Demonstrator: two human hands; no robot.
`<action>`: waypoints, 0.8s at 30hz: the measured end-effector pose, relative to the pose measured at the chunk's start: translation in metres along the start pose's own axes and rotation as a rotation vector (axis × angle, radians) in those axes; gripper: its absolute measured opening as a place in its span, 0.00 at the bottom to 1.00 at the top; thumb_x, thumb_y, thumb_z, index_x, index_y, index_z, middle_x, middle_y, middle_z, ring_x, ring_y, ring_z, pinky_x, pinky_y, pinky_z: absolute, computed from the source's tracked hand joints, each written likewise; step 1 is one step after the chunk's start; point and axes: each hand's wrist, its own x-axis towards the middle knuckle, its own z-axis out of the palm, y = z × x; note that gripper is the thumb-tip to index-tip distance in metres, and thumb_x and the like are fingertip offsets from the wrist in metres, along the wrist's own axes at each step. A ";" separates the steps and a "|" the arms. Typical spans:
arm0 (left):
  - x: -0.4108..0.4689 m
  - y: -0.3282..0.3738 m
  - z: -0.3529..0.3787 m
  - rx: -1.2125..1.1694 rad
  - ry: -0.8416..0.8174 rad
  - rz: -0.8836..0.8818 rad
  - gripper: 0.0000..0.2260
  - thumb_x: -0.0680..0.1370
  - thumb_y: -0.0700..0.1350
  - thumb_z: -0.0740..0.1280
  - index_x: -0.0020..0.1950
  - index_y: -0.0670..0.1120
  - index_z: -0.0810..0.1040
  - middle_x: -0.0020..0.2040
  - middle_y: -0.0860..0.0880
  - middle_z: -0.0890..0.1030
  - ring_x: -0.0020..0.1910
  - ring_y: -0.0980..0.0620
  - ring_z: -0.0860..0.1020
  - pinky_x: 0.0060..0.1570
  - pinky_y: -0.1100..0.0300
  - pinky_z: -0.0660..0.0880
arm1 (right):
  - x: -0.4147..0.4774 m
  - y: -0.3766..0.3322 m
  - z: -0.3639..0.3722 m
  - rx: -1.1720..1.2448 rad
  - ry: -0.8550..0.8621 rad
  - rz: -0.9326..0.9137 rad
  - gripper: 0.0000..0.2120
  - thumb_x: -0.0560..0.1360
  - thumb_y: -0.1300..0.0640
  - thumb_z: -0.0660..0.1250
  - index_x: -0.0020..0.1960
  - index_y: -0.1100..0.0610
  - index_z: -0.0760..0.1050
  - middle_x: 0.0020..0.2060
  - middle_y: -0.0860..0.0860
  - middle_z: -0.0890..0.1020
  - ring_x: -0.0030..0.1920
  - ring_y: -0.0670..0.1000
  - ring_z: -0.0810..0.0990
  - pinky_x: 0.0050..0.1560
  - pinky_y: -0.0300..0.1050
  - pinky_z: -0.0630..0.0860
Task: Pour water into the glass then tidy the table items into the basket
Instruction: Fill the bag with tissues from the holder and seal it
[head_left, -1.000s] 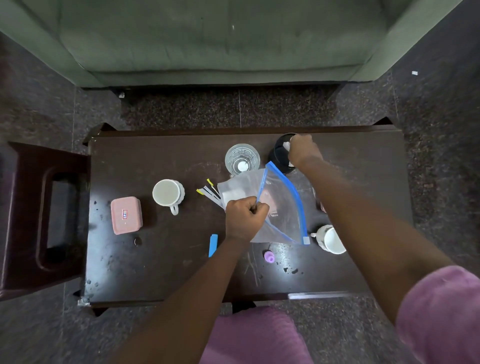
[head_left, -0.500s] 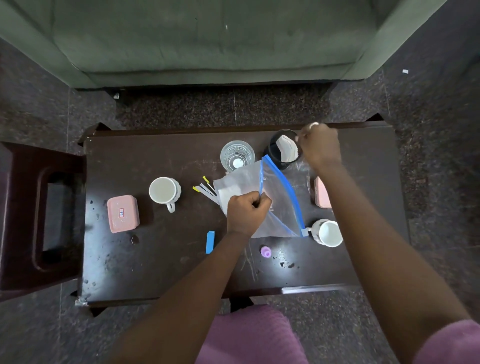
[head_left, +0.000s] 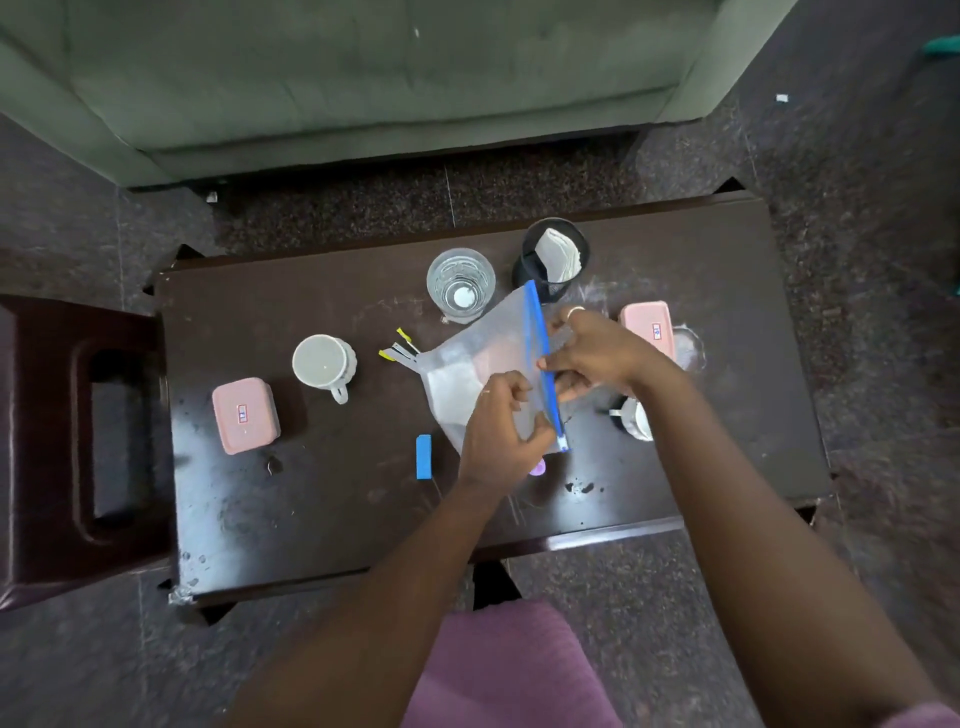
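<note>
Two hands now meet on the clear zip bag (head_left: 467, 374): the right hand (head_left: 592, 353), at the black basket (head_left: 553, 257) a second ago, has come back to pinch the blue zip strip, while the left hand (head_left: 498, 426) keeps its grip closed on the bag's near edge. The glass (head_left: 461, 283) stands just beyond both grips, on the surface (head_left: 322, 509). Sealing or packing the bag seems next.

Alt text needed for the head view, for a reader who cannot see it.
Both hands, left hand and right hand, hold a clear zip bag with a blue seal over a dark table. Around it stand a glass, a black basket, mugs and two pink boxes.
</note>
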 end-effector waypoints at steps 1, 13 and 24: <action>-0.006 -0.005 -0.004 -0.004 0.023 0.025 0.20 0.65 0.51 0.65 0.51 0.40 0.70 0.46 0.51 0.71 0.42 0.53 0.70 0.45 0.63 0.70 | 0.001 -0.005 0.004 0.004 0.031 -0.004 0.15 0.74 0.70 0.65 0.56 0.59 0.64 0.34 0.58 0.78 0.23 0.50 0.79 0.31 0.47 0.82; 0.000 -0.013 -0.068 -0.029 0.543 0.100 0.07 0.77 0.46 0.60 0.50 0.43 0.71 0.49 0.43 0.72 0.51 0.49 0.70 0.53 0.57 0.70 | 0.012 -0.072 0.066 0.075 0.275 -0.249 0.08 0.77 0.65 0.61 0.40 0.59 0.72 0.34 0.61 0.81 0.26 0.52 0.81 0.31 0.44 0.81; 0.035 -0.008 -0.150 -0.181 0.791 -0.019 0.09 0.75 0.49 0.58 0.54 0.52 0.71 0.44 0.55 0.79 0.45 0.55 0.75 0.47 0.67 0.71 | 0.012 -0.115 0.120 -0.448 0.149 -0.952 0.13 0.72 0.59 0.68 0.55 0.62 0.81 0.51 0.57 0.84 0.53 0.55 0.80 0.55 0.36 0.70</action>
